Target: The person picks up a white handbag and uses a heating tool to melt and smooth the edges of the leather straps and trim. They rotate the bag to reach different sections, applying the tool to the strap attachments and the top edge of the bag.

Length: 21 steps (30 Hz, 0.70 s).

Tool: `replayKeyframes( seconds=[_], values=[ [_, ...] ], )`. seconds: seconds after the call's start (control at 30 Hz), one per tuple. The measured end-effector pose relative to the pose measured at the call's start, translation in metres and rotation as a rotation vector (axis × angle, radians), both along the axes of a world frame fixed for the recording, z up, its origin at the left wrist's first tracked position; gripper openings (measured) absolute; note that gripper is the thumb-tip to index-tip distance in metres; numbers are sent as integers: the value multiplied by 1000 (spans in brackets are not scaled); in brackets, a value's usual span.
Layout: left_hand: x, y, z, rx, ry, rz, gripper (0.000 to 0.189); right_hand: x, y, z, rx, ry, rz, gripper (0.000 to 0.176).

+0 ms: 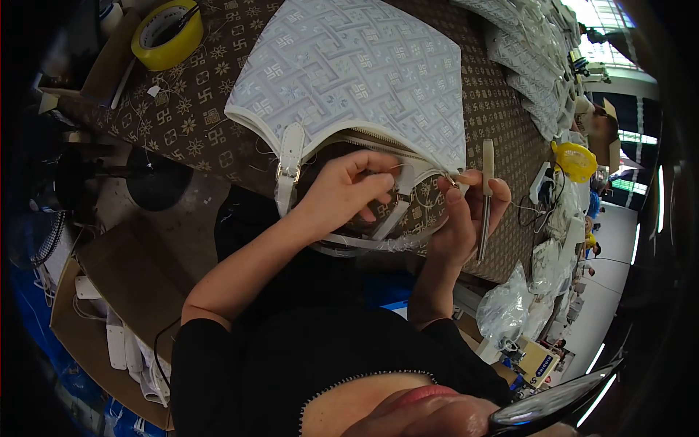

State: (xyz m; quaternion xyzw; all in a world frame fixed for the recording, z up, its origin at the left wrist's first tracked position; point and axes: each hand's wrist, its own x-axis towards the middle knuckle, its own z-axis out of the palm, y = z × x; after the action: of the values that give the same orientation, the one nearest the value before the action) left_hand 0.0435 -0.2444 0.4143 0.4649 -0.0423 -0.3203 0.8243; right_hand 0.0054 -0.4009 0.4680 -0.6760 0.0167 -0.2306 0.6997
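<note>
A white patterned handbag [357, 73] lies on a brown patterned table [196, 124], its zipped opening toward me. My left hand [346, 191] pinches at the bag's edge by the zipper and white strap [290, 167]. My right hand [466, 215] grips a thin metal tool like snips or tweezers [486, 197], while its fingertips pinch the zipper end of the bag. A plastic-wrapped strap [378, 242] loops below the hands.
A yellow tape roll [166, 33] sits at the table's far left corner. More white bags [531, 65] are stacked along the right. A yellow object [575, 160], plastic bags [510, 306] and cardboard [138, 277] lie around the floor.
</note>
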Motion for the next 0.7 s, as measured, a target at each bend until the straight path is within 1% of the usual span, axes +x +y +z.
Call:
replayKeyframes(
  seconds=[0.03, 0.1, 0.13, 0.2, 0.33, 0.4, 0.43, 0.5, 0.7],
  values=[
    [4, 0, 5, -2, -1, 3, 37, 0, 1, 0, -2, -1, 3, 48],
    [10, -4, 13, -348, 333, -22, 43, 0, 2, 1, 17, 5, -2, 48],
    [11, -9, 11, -349, 332, -21, 43, -1, 2, 2, 17, 4, 0, 48],
    [13, -18, 5, -551, 441, -110, 46, -1, 2, 1, -16, 12, -5, 49],
    [13, -23, 10, -514, 368, -177, 43, -5, -5, -7, 12, 12, 30, 50],
    [12, -25, 6, -359, 232, -166, 33, -6, -11, -12, -78, -20, 61, 51],
    [12, -24, 7, -355, 230, -167, 33, -6, -10, -11, -74, -23, 61, 51],
    [11, -22, 8, -268, 228, -169, 24, -6, -2, -8, -26, -33, 98, 51],
    [5, -22, -3, -143, 94, -126, 22, -13, -4, -20, -51, -63, 161, 51]
  ],
)
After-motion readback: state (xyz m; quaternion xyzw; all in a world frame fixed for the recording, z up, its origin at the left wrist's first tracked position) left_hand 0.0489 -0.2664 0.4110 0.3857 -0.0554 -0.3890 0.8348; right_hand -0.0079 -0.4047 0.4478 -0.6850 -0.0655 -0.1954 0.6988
